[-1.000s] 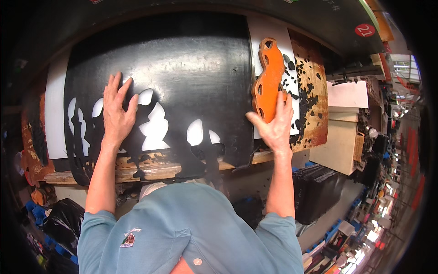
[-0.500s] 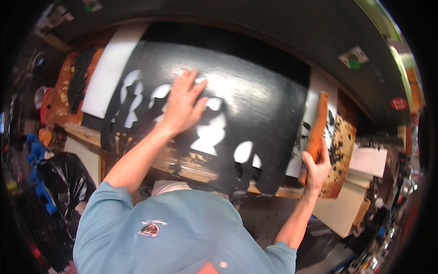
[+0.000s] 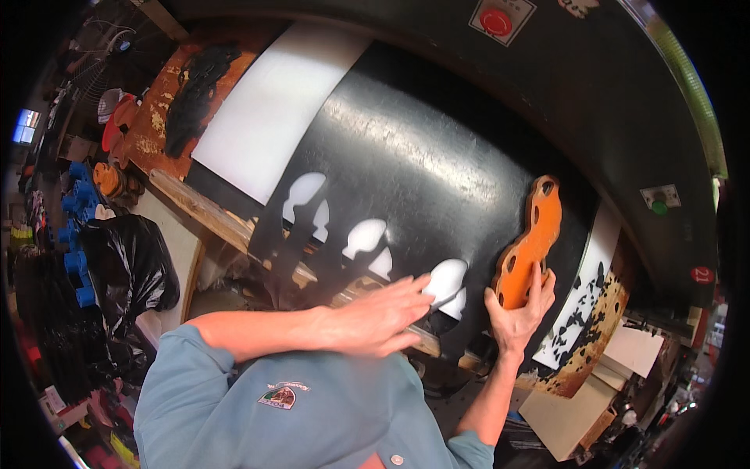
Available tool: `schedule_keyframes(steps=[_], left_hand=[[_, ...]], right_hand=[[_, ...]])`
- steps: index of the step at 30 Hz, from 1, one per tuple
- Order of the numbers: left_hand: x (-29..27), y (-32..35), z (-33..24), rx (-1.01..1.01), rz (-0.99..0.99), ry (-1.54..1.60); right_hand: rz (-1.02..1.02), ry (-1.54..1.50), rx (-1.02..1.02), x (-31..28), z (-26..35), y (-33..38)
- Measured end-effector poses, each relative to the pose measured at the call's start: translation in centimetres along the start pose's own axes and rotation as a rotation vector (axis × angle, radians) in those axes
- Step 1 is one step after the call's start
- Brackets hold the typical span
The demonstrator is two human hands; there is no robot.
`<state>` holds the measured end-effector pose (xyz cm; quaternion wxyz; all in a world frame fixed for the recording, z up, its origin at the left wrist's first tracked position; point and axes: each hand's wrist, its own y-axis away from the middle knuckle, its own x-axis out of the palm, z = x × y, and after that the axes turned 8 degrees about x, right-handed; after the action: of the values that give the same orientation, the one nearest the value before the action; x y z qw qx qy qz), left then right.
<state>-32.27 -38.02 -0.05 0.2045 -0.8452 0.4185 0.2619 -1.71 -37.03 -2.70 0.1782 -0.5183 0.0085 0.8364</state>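
A wide black sheet (image 3: 437, 180), rubber-like and shiny, has several shaped cut-outs along its near side, with white showing through them. My right hand (image 3: 522, 313) grips the near end of an orange cutting die (image 3: 537, 230). That die has a wavy outline and dark oval openings along its edge. It is over the right part of the sheet; whether it touches the sheet I cannot tell. Slightly blurred, my left hand (image 3: 379, 316) is at the sheet's near edge, fingers stretched toward the rightmost cut-outs, holding nothing.
A white board (image 3: 281, 94) lies under the sheet, showing on the left. Black scraps lie on a brown board (image 3: 152, 129) and on the white surface (image 3: 574, 320) at right. A dark machine beam with a red button (image 3: 495, 22) and green button (image 3: 659, 206) spans the far side.
My left hand has moved off the sheet's middle to its near edge. The cutting die has turned from edge-on to broad face up, farther over the sheet. More white board shows at left.
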Motion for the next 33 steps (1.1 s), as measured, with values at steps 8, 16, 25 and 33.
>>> schedule_keyframes(steps=[8, 16, 25, 33], left_hand=[[-13.2, 3.2, 9.8, -0.115, -0.416, -0.409], [-10.9, 3.8, 17.0, -0.186, -0.579, -0.7], [-11.3, 4.0, 17.1, -0.207, -0.621, -0.587], [-12.1, 4.3, 16.8, -0.184, -0.701, -0.441]], right_hand=[[0.099, 0.046, -0.033, -1.4, -2.0, -1.0], [0.209, -0.417, 0.261, -2.8, 3.1, -1.1], [0.368, -0.576, 0.009, 4.4, 17.1, -0.5], [0.122, -0.194, -0.259, 13.5, 24.8, -2.2]])
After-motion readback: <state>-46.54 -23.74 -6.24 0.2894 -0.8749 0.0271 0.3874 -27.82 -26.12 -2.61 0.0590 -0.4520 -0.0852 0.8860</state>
